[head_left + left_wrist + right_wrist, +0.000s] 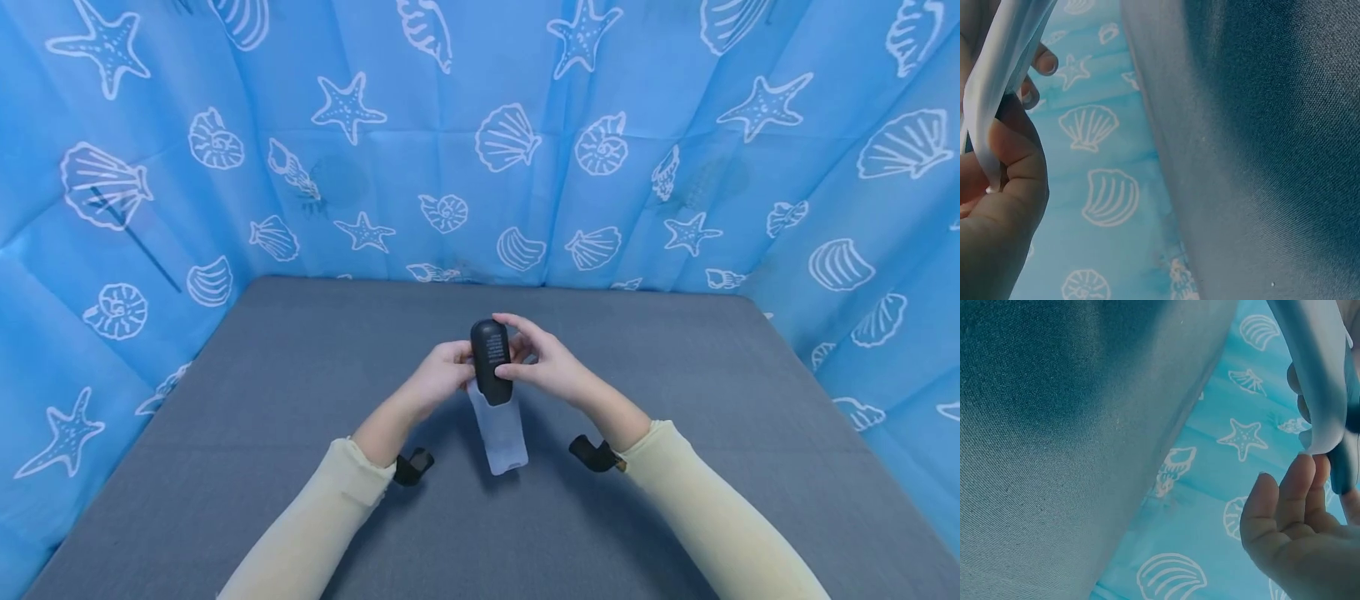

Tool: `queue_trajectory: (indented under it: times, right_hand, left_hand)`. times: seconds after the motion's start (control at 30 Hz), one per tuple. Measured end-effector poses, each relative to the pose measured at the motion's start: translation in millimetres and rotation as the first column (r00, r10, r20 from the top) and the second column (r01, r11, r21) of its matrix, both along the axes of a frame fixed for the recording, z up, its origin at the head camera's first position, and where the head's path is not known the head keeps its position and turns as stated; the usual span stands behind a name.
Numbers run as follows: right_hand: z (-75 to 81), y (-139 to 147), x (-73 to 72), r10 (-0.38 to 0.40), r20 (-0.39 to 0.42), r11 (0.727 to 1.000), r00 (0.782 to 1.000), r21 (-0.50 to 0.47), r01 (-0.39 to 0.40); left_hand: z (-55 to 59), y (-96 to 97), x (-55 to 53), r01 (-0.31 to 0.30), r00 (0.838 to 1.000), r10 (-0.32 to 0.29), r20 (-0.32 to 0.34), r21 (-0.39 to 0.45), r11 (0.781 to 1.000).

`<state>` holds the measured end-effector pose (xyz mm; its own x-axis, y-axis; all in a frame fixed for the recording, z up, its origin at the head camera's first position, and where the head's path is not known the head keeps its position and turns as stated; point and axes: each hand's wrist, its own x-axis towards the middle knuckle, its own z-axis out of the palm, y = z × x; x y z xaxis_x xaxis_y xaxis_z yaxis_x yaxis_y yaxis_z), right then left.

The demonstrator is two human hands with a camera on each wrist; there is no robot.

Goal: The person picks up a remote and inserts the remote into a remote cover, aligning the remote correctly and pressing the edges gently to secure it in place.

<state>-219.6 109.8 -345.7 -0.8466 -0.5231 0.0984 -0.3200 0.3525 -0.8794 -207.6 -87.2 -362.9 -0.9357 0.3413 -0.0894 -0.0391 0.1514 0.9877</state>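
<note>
A black oblong device (491,346) with a rounded end and small pale print, perhaps a remote control, stands partly inside a whitish, translucent soft sleeve (501,437). Its upper part sticks out of the sleeve's mouth. My left hand (441,372) pinches the sleeve's edge at the left; the left wrist view shows the sleeve (988,94) folding between thumb and finger. My right hand (553,365) grips the device from the right, with the thumb on its printed face and a finger near its top. In the right wrist view, fingertips touch the sleeve's lip (1325,419).
Both hands are above a grey cloth-covered table (337,333). A blue curtain (450,167) with white shells and starfish hangs behind and at both sides. Black wrist mounts (592,454) stick out beneath the forearms.
</note>
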Motion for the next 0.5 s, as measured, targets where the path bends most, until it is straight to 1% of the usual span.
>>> queue_trajectory:
  times: [0.13,0.4,0.5]
  right_hand:
    - [1.0,-0.2,-0.4,0.027,-0.001,1.000,1.000,0.015,-0.027]
    - [-1.0,-1.6,2.0,0.026,-0.001,0.999,1.000,0.046,-0.026]
    - [-2.3,-1.7,3.5,0.015,0.004,0.999,1.000,0.047,-0.015]
  left_hand:
    - [-3.3,0.5,-0.2,-0.047,0.999,0.047,0.001,0.018,0.999]
    - [-6.8,2.5,1.5,-0.098,0.995,0.096,0.040,0.049,0.994]
    - [-8.5,3.5,1.3,-0.107,0.994,0.105,0.042,0.057,0.993]
